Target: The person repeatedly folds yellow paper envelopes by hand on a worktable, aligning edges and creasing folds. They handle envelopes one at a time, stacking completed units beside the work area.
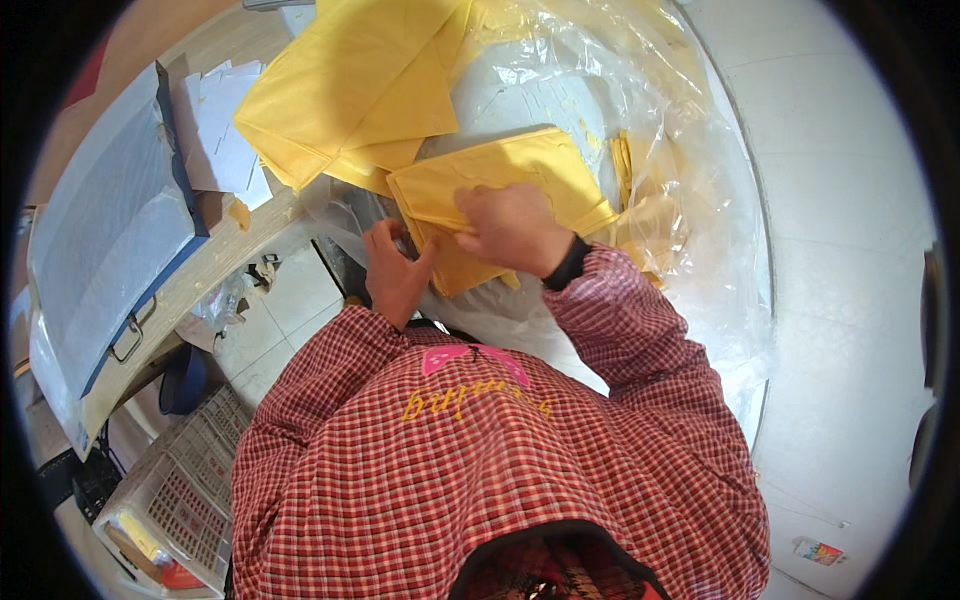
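Yellow padded envelope [500, 195] sits dead centre on clear plastic sheeting [690, 200]. Right hand [515, 228] pinched shut on its near edge, left hand [393, 272] gripping the 7 o'clock corner. Looks light, floppy, slick; hold edges.

A stack of envelopes [500, 190] lies on plastic sheeting [690, 200], loose envelopes [350, 90] behind it, a desk [200, 270] to its left.
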Tool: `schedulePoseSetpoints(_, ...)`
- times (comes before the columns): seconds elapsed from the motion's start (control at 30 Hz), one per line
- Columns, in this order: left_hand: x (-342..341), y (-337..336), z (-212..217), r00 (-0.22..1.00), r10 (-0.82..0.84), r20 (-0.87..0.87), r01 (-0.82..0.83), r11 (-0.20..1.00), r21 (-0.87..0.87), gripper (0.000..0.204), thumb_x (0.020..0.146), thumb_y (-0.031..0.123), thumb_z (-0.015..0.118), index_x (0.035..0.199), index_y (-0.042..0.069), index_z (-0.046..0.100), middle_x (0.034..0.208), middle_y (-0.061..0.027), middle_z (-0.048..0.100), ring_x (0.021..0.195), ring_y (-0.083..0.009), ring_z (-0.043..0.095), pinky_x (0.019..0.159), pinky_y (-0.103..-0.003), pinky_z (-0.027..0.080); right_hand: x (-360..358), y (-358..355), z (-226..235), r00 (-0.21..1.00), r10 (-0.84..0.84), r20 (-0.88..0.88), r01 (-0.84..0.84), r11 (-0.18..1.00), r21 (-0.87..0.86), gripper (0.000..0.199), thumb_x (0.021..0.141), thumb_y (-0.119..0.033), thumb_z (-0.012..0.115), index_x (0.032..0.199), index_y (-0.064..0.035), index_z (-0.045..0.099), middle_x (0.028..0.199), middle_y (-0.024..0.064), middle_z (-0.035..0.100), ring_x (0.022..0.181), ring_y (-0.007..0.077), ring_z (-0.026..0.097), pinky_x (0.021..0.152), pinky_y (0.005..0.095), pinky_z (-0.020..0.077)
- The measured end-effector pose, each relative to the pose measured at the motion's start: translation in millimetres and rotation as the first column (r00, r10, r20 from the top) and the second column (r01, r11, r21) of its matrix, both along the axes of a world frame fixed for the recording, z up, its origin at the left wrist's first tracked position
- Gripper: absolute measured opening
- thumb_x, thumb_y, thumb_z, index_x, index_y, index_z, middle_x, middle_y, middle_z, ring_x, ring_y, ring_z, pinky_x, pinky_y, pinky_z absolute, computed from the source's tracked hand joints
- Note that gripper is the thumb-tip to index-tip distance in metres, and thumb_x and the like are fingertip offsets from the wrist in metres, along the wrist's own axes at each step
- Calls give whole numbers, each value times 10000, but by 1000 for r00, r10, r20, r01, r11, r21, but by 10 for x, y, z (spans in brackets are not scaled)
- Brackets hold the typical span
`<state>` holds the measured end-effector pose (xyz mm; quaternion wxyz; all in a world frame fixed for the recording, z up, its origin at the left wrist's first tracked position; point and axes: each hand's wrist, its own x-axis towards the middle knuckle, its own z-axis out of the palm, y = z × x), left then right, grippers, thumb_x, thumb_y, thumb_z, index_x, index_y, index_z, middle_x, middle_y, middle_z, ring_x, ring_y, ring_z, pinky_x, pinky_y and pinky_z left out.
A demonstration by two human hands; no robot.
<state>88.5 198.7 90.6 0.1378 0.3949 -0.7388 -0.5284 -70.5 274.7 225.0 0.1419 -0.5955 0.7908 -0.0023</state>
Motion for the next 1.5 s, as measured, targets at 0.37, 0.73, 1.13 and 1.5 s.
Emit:
schedulePoseSetpoints(0.37, -136, -97, -306, 964, -55, -260, 7, 983, -184, 992, 762, 296, 808, 1537, 62, 235, 1401, -205, 317, 1308, -380, 345, 1119, -459, 312, -697, -171, -631, 797, 19, 604, -125, 983, 133, 297, 909, -286, 585, 864, -4, 669, 859, 142, 688, 840, 272, 661, 765, 391, 516)
schedulePoseSetpoints(0.73, -207, -253, -261, 995, -9, -95, -2, 993, -119, 901, 788, 378, 770, 1498, 72, 308, 1289, -188, 437, 1187, -367, 453, 1052, -476, 365, -250, -575, -57, 983, 69, 170, -129, 919, 372, 621, 954, -577, 464, 862, -19, 719, 799, 186, 688, 744, 371, 664, 702, 451, 516)
schedulePoseSetpoints(1.13, -175, -286, -252, 987, -106, -119, 90, 988, -129, 1030, 768, 420, 759, 1583, 163, 185, 1207, -154, 458, 1093, -362, 438, 989, -478, 374, -794, -429, -795, 685, -36, 728, -136, 975, 175, 353, 979, -299, 593, 798, 5, 597, 632, 22, 476, 604, 104, 436, 558, 318, 376)
schedulePoseSetpoints(1.5, -264, -247, -236, 998, -62, -23, 58, 988, -141, 811, 909, 416, 627, 1542, 116, 218, 1324, -218, 428, 1175, -448, 440, 990, -533, 398, -369, -511, -526, 951, 40, 307, -97, 980, 173, 411, 960, -408, 506, 877, -38, 666, 779, 202, 628, 699, 374, 595, 636, 453, 455)
